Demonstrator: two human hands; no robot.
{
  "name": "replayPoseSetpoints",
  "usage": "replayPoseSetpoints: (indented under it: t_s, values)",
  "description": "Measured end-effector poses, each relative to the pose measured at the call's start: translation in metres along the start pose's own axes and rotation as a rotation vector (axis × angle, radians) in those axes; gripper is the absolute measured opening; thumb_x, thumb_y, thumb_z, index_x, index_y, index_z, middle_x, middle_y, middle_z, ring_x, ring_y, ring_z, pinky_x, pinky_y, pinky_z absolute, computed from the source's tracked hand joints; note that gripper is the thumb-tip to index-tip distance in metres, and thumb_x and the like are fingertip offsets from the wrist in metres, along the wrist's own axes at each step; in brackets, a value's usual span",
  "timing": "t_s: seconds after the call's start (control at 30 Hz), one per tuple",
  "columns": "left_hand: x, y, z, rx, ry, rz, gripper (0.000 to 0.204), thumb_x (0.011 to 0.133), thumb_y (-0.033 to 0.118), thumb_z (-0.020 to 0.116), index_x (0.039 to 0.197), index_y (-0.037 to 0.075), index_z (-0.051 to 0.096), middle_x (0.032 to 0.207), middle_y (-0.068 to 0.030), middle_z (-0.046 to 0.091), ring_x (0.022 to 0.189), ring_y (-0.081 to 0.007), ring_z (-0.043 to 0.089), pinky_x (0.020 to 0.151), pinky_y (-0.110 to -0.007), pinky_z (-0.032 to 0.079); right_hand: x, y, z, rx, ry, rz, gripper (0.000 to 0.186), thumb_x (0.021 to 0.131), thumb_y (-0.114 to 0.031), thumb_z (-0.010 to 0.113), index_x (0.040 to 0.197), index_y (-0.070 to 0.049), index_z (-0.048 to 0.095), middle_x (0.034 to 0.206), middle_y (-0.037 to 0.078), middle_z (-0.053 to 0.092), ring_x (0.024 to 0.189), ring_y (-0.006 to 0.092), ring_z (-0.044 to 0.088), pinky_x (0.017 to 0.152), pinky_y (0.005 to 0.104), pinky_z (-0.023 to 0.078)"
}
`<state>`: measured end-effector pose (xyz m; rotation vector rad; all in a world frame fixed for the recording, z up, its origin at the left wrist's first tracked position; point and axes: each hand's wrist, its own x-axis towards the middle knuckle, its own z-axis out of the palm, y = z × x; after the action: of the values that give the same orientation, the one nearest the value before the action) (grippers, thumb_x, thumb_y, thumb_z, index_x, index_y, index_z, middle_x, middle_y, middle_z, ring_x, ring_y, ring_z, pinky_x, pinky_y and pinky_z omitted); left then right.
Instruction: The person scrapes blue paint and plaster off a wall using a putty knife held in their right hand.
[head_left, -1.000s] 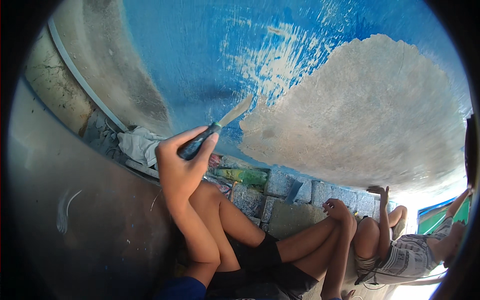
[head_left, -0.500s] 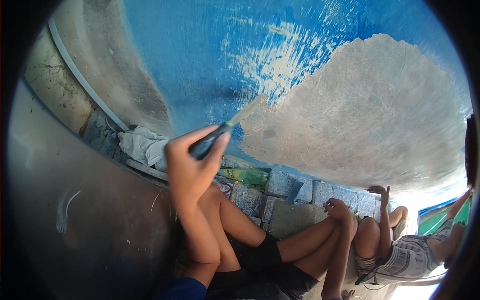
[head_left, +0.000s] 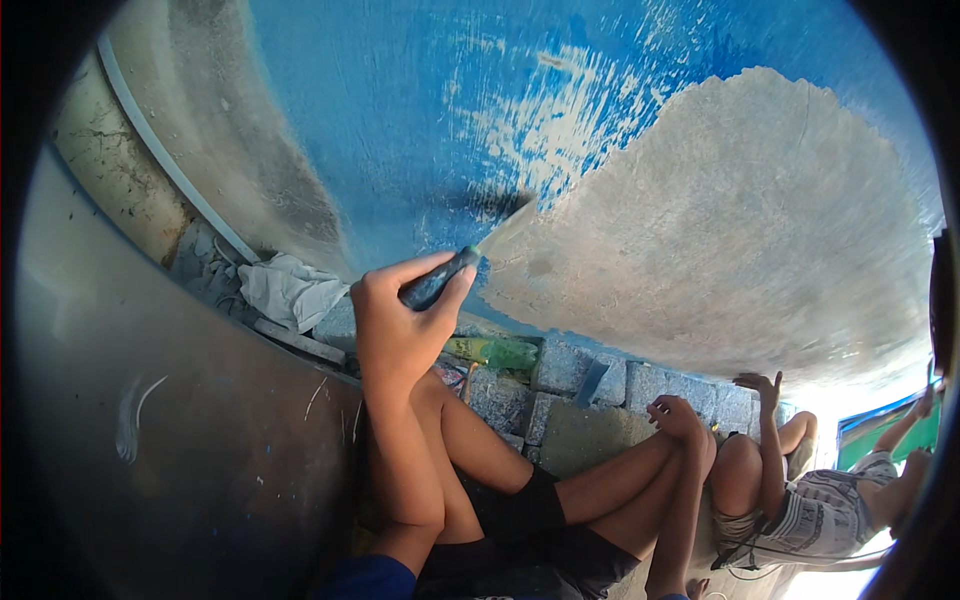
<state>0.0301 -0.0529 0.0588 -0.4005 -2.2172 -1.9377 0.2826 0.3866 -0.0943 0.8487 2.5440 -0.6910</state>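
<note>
My left hand is closed round the dark handle of a scraper. Its thin blade reaches up and right to the blue painted wall, where a streaked whitish area meets a large bare grey patch. Whether the blade's tip touches the surface is hard to tell, as a dark shadow falls there. My right hand rests by my bent knee, fingers loosely curled and apart, nothing in them.
A green bottle lies on the grey paving blocks along the wall's foot. A crumpled whitish cloth is beside a dark metallic curved surface at left. Another person sits at right, one hand near the wall.
My left hand with the scraper has shifted slightly right, and the blade's tip has moved a little right along the edge of the grey patch. My right hand stays put.
</note>
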Motion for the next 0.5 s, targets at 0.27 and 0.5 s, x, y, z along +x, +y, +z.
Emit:
replayPoseSetpoints:
  t_s: [0.27,0.5]
  values:
    - [-0.010,0.020,-0.005,-0.032,0.084,0.043,0.023,0.084,0.009,0.077,0.099,-0.008,0.073,0.073,-0.0124,0.073,0.064,-0.0095,0.066,0.059,-0.025,0.050,-0.008,0.026,0.003,-0.026,0.065,-0.036,0.031,0.091,-0.032,0.066,0.096,-0.003,0.073,0.081,0.015,0.074,0.074,0.0285,0.073,0.074,0.0419,0.056]
    - [-0.005,0.004,-0.008,-0.010,0.039,0.012,0.026,0.085,0.011,0.078,0.104,-0.007,0.074,0.073,-0.0028,0.069,0.052,-0.0042,0.053,0.048,-0.022,0.042,-0.011,0.015,0.001,-0.014,0.051,-0.017,0.029,0.091,-0.030,0.066,0.096,-0.002,0.073,0.080,0.015,0.074,0.074,0.0284,0.072,0.073,0.0408,0.056]
